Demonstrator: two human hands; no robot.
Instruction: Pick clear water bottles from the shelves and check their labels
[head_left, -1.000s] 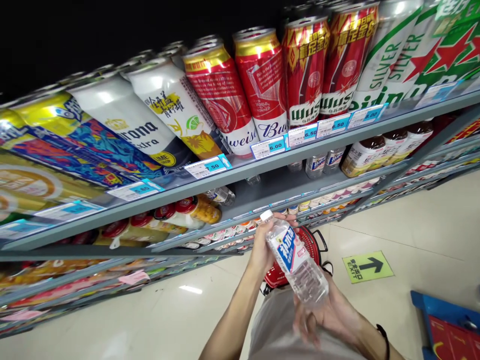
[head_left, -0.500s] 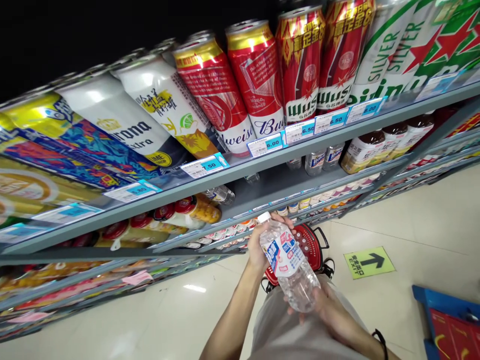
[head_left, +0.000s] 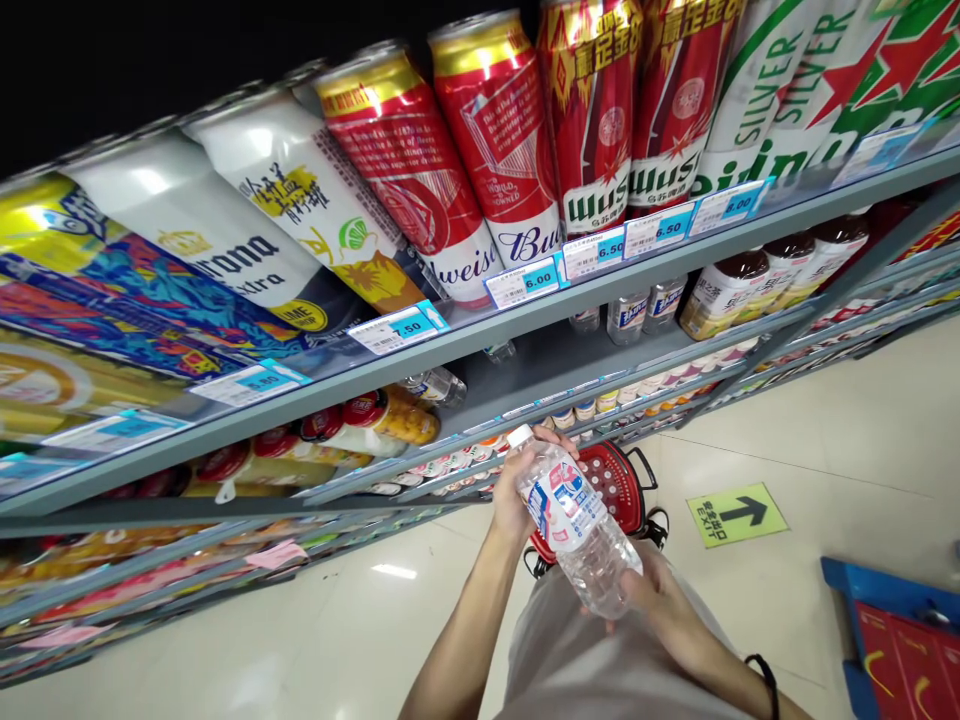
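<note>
A clear plastic bottle (head_left: 574, 515) with a white cap and a white, blue and pink label is held at a slant in front of my body. Near the cap, my left hand (head_left: 514, 495) wraps round its upper part, with some fingers behind it. My right hand (head_left: 651, 592) grips the base, its thumb on the near side and fingertips showing underneath. Directly beyond the bottle, a red basket (head_left: 619, 490) with a dark handle stands on the floor, partly hidden by the bottle and hands.
A grey shelf (head_left: 525, 385) runs across the view. Its upper level bears beer cans (head_left: 499, 150) behind price tags (head_left: 525, 283); jars (head_left: 394, 415) and bottles (head_left: 724, 290) are below. A green exit sign (head_left: 739, 515) marks the floor, and a blue-framed red display (head_left: 892, 640) stands lower right.
The view has shifted slightly, with the cans a little higher and further left. Both hands keep hold of the bottle, which has hardly moved.
</note>
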